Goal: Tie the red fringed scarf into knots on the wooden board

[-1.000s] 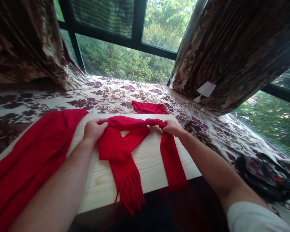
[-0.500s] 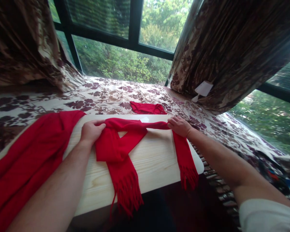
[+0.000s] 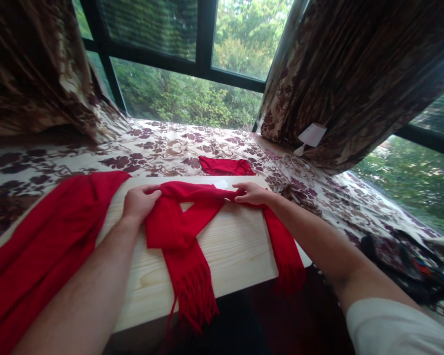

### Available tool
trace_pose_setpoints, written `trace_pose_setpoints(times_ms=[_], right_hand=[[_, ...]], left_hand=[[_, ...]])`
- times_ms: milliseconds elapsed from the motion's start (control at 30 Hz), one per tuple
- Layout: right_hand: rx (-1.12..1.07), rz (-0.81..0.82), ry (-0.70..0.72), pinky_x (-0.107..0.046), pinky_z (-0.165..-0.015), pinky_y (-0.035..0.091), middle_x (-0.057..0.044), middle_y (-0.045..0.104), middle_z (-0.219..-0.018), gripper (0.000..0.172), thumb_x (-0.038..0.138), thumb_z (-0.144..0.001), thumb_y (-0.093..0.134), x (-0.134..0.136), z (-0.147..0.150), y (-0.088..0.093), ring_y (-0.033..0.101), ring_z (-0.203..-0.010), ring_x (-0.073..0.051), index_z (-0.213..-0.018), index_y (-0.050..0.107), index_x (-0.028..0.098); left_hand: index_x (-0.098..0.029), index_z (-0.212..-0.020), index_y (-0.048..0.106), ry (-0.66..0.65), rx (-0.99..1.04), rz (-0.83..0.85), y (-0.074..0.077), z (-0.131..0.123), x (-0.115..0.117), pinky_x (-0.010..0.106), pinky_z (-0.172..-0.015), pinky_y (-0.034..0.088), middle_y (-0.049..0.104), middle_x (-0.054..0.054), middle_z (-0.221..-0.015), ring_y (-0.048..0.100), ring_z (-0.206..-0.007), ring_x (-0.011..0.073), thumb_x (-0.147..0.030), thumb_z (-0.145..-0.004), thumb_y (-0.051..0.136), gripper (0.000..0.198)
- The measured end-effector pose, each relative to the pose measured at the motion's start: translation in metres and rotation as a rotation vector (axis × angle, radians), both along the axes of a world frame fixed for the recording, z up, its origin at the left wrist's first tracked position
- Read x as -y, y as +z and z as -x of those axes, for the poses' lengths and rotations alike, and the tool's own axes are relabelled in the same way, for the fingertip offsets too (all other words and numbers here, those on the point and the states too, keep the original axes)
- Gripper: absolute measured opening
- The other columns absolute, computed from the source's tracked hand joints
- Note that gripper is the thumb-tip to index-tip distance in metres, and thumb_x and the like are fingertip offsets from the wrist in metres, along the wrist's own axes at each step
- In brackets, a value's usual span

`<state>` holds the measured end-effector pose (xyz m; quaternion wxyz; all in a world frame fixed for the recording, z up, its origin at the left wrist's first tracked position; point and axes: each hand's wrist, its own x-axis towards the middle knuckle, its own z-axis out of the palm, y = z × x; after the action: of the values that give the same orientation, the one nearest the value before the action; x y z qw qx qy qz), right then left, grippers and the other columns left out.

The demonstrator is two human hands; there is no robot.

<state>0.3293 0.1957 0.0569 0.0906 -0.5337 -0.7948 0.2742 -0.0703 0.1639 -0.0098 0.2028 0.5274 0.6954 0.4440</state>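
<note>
A red scarf (image 3: 185,222) with fringed ends lies folded and crossed over a pale wooden board (image 3: 240,241). My left hand (image 3: 139,201) pinches its upper left fold between thumb and fingers. Farther right, my right hand (image 3: 252,193) has its thumb and fingers around the narrow, bunched upper stretch of the same scarf. From under that hand, one fringed end hangs past the board's right front edge. The other fringed end drops over the front edge near the middle.
A larger red cloth (image 3: 55,222) covers the board's left side. Behind the board, a folded red cloth (image 3: 225,166) rests on the flowered cover (image 3: 159,138). A small white lamp (image 3: 311,135) stands by the right curtain (image 3: 329,74). Dark straps (image 3: 403,266) lie at the right.
My right hand has moved left along the scarf's upper stretch, towards my left hand. That stretch now sags slightly beside it. My left hand has stayed in place.
</note>
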Motion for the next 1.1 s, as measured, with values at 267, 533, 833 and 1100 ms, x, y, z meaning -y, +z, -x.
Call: trace_pose_setpoints(times_ms=[267, 533, 833, 1100], right_hand=[[-0.129, 0.246, 0.035, -0.022, -0.067, 0.045, -0.002, 0.072, -0.089, 0.037, 0.027, -0.063, 0.080, -0.012, 0.015, 0.019, 0.062, -0.076, -0.014, -0.098, 0.074, 0.018], [0.009, 0.229, 0.188, -0.022, -0.062, 0.038, 0.004, 0.063, -0.073, 0.030, 0.030, -0.062, 0.080, -0.018, 0.032, 0.024, 0.054, -0.068, -0.011, -0.089, 0.074, 0.018], [0.103, 0.198, 0.271, -0.023, -0.065, 0.042, 0.002, 0.067, -0.085, 0.044, 0.031, -0.061, 0.082, -0.011, 0.045, 0.026, 0.058, -0.074, -0.014, -0.102, 0.072, 0.020], [0.299, 0.117, 0.290, -0.025, -0.055, 0.030, 0.005, 0.060, -0.068, 0.020, 0.026, -0.063, 0.077, -0.009, 0.050, 0.023, 0.050, -0.063, -0.013, -0.078, 0.066, 0.020]], left_hand=[[-0.018, -0.105, 0.079, -0.009, -0.011, -0.006, 0.000, 0.000, 0.000, 0.033, -0.094, 0.053, 0.079, 0.009, -0.100, 0.072, -0.098, 0.0262, -0.038, -0.073, 0.068, 0.040], [-0.019, -0.102, 0.080, -0.010, -0.010, -0.026, 0.000, 0.000, -0.001, 0.033, -0.094, 0.053, 0.079, 0.008, -0.099, 0.072, -0.097, 0.0263, -0.035, -0.073, 0.068, 0.035], [-0.019, -0.100, 0.080, 0.001, -0.009, -0.022, 0.000, -0.001, -0.001, 0.032, -0.095, 0.053, 0.079, 0.007, -0.098, 0.072, -0.099, 0.0265, -0.034, -0.073, 0.069, 0.033], [-0.019, -0.103, 0.080, -0.006, 0.006, -0.019, 0.002, -0.002, 0.000, 0.032, -0.095, 0.053, 0.079, 0.008, -0.100, 0.072, -0.099, 0.0257, -0.034, -0.073, 0.069, 0.035]])
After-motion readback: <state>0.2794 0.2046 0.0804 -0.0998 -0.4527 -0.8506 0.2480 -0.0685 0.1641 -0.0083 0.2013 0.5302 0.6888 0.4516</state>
